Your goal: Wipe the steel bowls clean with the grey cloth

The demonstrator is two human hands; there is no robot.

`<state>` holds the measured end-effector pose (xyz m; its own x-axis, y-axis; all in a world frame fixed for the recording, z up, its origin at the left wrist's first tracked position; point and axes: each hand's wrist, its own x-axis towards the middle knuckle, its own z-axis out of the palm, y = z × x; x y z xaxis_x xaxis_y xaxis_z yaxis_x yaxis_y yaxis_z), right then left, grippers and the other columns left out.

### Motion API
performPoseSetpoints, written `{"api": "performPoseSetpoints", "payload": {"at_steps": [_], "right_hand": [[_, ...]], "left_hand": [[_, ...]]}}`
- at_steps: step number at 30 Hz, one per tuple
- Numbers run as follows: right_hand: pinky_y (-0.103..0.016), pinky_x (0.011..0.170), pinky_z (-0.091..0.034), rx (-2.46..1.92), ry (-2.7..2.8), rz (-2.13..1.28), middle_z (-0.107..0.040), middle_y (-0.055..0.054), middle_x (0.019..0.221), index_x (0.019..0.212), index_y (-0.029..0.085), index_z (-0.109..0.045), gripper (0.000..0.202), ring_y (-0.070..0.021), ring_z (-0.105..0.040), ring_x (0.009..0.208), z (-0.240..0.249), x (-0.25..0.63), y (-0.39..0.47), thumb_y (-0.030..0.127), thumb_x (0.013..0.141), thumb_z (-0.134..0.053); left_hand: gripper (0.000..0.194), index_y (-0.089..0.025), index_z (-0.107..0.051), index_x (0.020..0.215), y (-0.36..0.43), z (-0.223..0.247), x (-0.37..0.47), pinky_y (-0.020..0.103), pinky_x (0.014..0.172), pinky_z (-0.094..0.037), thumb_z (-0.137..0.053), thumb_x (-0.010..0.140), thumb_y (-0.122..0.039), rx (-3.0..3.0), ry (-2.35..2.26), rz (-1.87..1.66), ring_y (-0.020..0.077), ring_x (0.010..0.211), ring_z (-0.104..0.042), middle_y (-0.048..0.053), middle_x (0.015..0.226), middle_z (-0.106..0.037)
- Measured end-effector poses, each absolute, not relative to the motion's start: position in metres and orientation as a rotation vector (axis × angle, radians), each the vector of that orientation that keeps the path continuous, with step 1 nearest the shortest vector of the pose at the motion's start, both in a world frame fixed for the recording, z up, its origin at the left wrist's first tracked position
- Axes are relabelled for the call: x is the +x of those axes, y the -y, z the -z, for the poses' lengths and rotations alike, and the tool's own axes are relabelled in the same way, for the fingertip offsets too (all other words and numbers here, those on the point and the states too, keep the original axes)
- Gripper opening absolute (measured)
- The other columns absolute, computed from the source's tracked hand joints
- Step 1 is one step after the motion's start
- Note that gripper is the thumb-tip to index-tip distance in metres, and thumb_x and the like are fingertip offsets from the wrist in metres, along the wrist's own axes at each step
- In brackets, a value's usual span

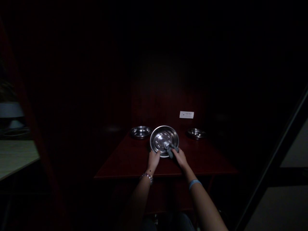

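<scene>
A round, shiny steel bowl is tilted up with its inside facing me, above the front half of the dark red table. My left hand grips its lower left rim, thumb on the inner side. In my right hand is a bunched grey-green cloth, pressed against the lower right inside of the bowl. The dim light blurs the cloth's exact shape, and the fingers under it are hidden.
The dark red table bears a steel dish at the back left and a smaller steel bowl at the back right. A white socket panel is on the back wall. A pale tabletop stands at far left.
</scene>
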<state>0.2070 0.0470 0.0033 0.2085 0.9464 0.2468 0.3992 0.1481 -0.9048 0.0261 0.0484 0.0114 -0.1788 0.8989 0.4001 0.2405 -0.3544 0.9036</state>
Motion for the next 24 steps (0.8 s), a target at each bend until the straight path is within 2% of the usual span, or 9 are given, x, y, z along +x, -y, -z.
{"api": "performPoseSetpoints", "payload": {"at_steps": [8, 19, 24], "right_hand": [[-0.038, 0.101, -0.048, -1.428, 1.364, -0.659, -0.073, -0.005, 0.117, 0.115, 0.023, -0.07, 0.048, -0.0255, -0.066, 0.111, -0.0054, 0.2063, -0.0452, 0.056, 0.082, -0.059], [-0.038, 0.102, -0.047, -1.42, 1.362, -0.676, -0.073, -0.005, 0.115, 0.113, 0.023, -0.07, 0.045, -0.0258, -0.065, 0.111, -0.0067, 0.2067, -0.0431, 0.054, 0.082, -0.057], [-0.04, 0.106, -0.043, -1.466, 1.373, -0.695, -0.071, -0.005, 0.121, 0.118, 0.024, -0.068, 0.048, -0.0267, -0.063, 0.116, -0.0109, 0.2068, -0.0404, 0.055, 0.084, -0.055]], "left_hand": [[0.032, -0.016, -0.065, 0.116, -0.0477, -0.0117, 0.0271, 0.035, 0.102, -0.049, -0.056, 0.085, -0.016, 1.525, -1.306, -1.593, 0.0222, 0.112, -0.068, 0.011, 0.118, -0.073], [0.035, -0.011, -0.063, 0.119, -0.0484, -0.0105, 0.0257, 0.035, 0.103, -0.048, -0.056, 0.085, -0.017, 1.56, -1.319, -1.585, 0.0241, 0.115, -0.067, 0.016, 0.12, -0.072], [0.033, -0.014, -0.064, 0.117, -0.0463, -0.0134, 0.0251, 0.035, 0.102, -0.048, -0.056, 0.085, -0.017, 1.545, -1.335, -1.583, 0.0232, 0.114, -0.067, 0.014, 0.121, -0.072]]}}
